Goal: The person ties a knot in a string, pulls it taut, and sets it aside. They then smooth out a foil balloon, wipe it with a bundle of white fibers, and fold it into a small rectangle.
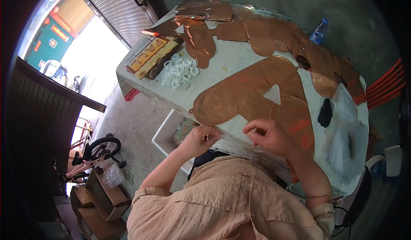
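My left hand [199, 140] is at the table's front edge, thumb and fingertips pinched together; what they hold, if anything, is too fine to make out. To its right, my right hand [274, 138] hovers above a flat copper-coloured foil balloon [252, 83], its fingers curled in toward the thumb. Whether something thin lies in that grip cannot be made out. The balloon is uninflated, with a triangular opening, and lies across the table. Thin white strands [233, 148] hang at the edge between my hands and my body.
More flat copper foil balloons [265, 32] lie along the far side. White rings [180, 72] are heaped beside a printed cardboard box [154, 55]. A bottle [319, 31], a black object [325, 112] and clear plastic bags [344, 133] are at right. A white bin [165, 130] stands below left.
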`<state>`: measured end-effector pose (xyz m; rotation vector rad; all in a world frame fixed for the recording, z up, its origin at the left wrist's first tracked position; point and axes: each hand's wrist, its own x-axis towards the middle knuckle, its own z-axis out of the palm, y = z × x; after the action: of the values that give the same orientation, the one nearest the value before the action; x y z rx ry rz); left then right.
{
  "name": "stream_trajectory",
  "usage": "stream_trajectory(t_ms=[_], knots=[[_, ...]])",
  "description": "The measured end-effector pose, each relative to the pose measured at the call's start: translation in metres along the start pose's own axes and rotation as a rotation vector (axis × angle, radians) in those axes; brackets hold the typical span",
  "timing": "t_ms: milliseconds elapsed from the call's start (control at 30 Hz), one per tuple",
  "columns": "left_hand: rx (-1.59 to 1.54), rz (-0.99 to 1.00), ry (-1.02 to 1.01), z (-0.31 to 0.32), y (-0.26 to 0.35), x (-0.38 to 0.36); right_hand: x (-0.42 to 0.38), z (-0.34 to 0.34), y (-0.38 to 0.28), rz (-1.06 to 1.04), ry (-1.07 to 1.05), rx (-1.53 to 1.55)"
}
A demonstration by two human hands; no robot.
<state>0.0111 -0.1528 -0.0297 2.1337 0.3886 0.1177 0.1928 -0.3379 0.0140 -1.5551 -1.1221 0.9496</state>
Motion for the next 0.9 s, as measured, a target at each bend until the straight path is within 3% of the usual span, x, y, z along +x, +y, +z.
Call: stream_trajectory(t_ms=[100,200,267,300,367,400,467,500,533,600,733,833,900], knots=[[-0.088,0.184,0.028,-0.013,0.037,0.005,0.006,0.018,-0.017,0.151,-0.115,0.19],[-0.096,0.35,0.12,-0.014,0.051,0.021,0.012,0.011,-0.044,0.168,-0.154,0.222],[-0.591,0.328,0.121,-0.001,0.059,0.035,0.02,-0.005,-0.054,0.046,-0.066,0.222],[-0.593,0.337,0.116,0.008,0.074,0.04,0.024,-0.014,-0.06,-0.07,0.013,0.225],[-0.988,0.294,-0.048,0.02,0.107,0.045,0.028,-0.027,-0.075,-0.17,0.097,0.27],[-0.986,0.305,-0.051,0.019,0.108,0.048,0.031,-0.034,-0.083,-0.272,0.174,0.321],[-0.821,0.275,-0.58,0.018,0.107,0.056,0.028,-0.061,-0.091,-0.433,0.342,0.369],[-0.805,0.192,-0.613,0.012,0.108,0.057,0.023,-0.082,-0.092,-0.493,0.455,0.41],[-0.802,0.196,-0.614,0.007,0.099,0.06,0.013,-0.108,-0.09,-0.553,0.565,0.451],[-0.508,0.169,-0.6,-0.008,0.071,0.065,-0.02,-0.164,-0.08,-0.64,0.673,0.634],[-0.186,-0.091,-0.22,-0.075,0.062,0.05,-0.094,-0.231,-0.034,-0.667,0.777,0.682],[-0.264,0.012,-0.127,-0.117,0.047,0.037,-0.137,-0.249,0.004,-0.665,0.721,0.642],[-0.257,0.042,-0.082,-0.139,0.044,0.027,-0.152,-0.242,0.019,-0.576,0.952,0.582]])
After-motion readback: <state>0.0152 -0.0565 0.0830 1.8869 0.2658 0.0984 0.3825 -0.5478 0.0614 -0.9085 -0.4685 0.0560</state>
